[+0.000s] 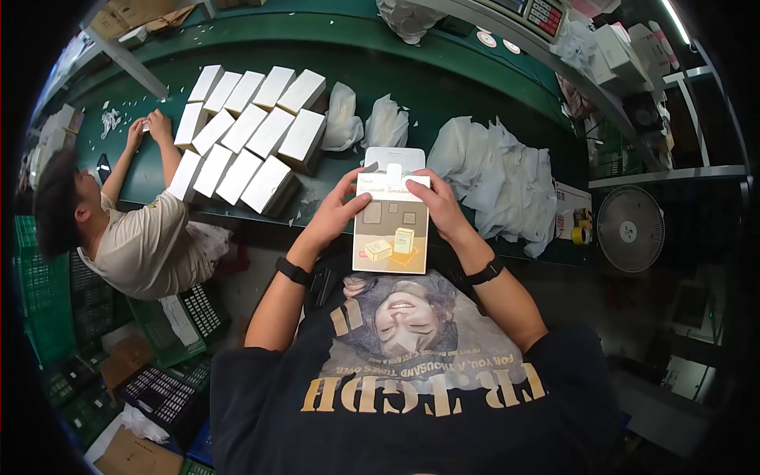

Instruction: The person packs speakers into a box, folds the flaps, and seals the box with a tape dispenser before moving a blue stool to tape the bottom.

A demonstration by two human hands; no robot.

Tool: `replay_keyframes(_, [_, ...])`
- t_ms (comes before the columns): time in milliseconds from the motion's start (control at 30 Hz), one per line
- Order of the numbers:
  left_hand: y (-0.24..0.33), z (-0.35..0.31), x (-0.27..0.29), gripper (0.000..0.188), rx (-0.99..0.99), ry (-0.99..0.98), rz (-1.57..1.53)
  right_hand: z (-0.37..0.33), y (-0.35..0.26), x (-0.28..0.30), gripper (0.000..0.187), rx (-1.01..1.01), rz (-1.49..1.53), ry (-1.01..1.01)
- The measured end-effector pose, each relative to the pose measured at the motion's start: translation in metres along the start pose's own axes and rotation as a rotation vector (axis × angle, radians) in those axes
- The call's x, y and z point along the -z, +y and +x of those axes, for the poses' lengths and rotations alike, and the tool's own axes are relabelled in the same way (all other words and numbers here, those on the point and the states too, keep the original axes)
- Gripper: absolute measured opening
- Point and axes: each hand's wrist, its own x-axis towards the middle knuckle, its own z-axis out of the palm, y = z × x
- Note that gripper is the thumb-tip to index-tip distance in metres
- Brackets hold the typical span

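Note:
In front of my chest I hold an upright cardboard box [383, 215], its front printed with a picture of small yellow boxes on a brown ground. The top lid flap stands up and open at the far end. My left hand [339, 210] grips the box's left side, thumb on the front near the top. On the opposite side my right hand [440, 207] is closed on the upper right corner, its thumb by the opening. Just beyond are two items wrapped in white plastic, a left bundle [343, 119] and a right bundle [387, 123].
Rows of white boxes [245, 131] stand on the green work table [317, 49] to the left. A heap of white wrapped items [499, 178] lies at right, near a fan [630, 229]. A co-worker [142, 237] sits at left. Crates [166, 392] stand on the floor.

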Motion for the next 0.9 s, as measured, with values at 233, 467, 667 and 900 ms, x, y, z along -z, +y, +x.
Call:
replay_keyframes(233, [0.034, -0.01, -0.015, 0.046, -0.036, -0.016, -0.027, -0.02, -0.034, 0.0, 0.027, 0.123, -0.049, -0.054])
replay_keyframes(467, [0.063, -0.016, -0.026, 0.042, -0.085, 0.028, -0.036, -0.029, -0.064, -0.004, 0.027, 0.126, -0.024, -0.051])
replay_keyframes(667, [0.072, -0.017, -0.022, 0.042, -0.1, 0.01, -0.048, -0.028, -0.072, -0.007, 0.028, 0.166, -0.064, -0.064])
replay_keyframes(900, [0.061, -0.005, -0.01, 0.041, -0.202, -0.065, -0.014, -0.01, -0.04, 0.017, 0.036, 0.597, -0.511, -0.076])
